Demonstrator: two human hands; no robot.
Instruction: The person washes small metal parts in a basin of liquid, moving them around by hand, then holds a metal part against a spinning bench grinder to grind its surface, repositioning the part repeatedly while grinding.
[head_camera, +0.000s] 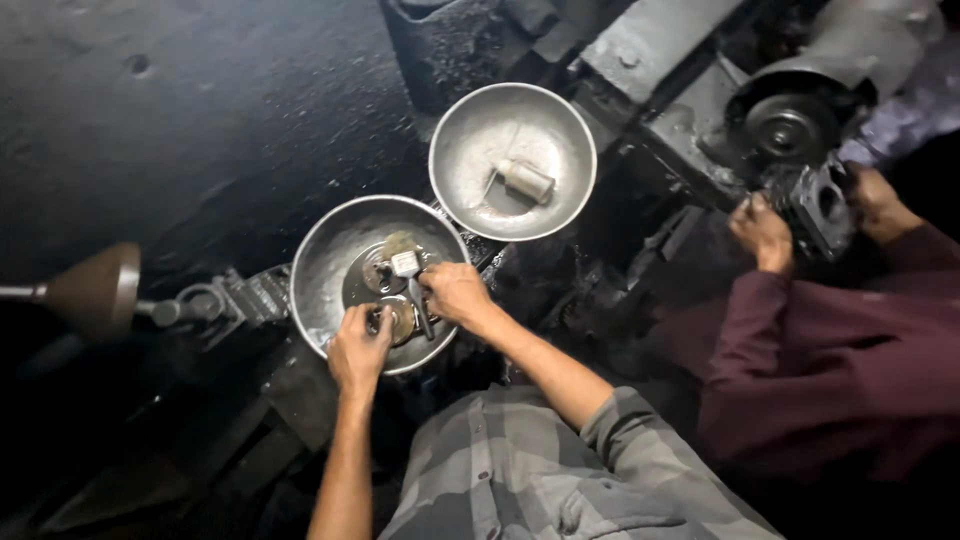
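Two bowls: the near metal bowl (325, 262) sits under both hands; a second metal bowl (470, 135) stands just beyond the right hand, holding a small pale cylinder (527, 181).
Left hand (358, 352): closed on a small round metal part (400, 318) at the near bowl's front edge, thumb and fingers pinching its rim.
Right hand (456, 292): clenched round the shaft of a small hammer-like tool (408, 272), its pale head standing just above the round part.
Step in hand: by my reckoning, the part is being steadied while the tool works on it, inside the bowl.
Next move calls for: a firm left-hand pinch, I'd judge, with fingers kept clear of the tool's head.
Other loose discs (377, 272): lying in the bowl just beyond the left hand.
Co-worker: to the right of the right hand, a person in a maroon sleeve (800, 350) holds a dark casting (825, 205) at a grinding wheel (790, 128).
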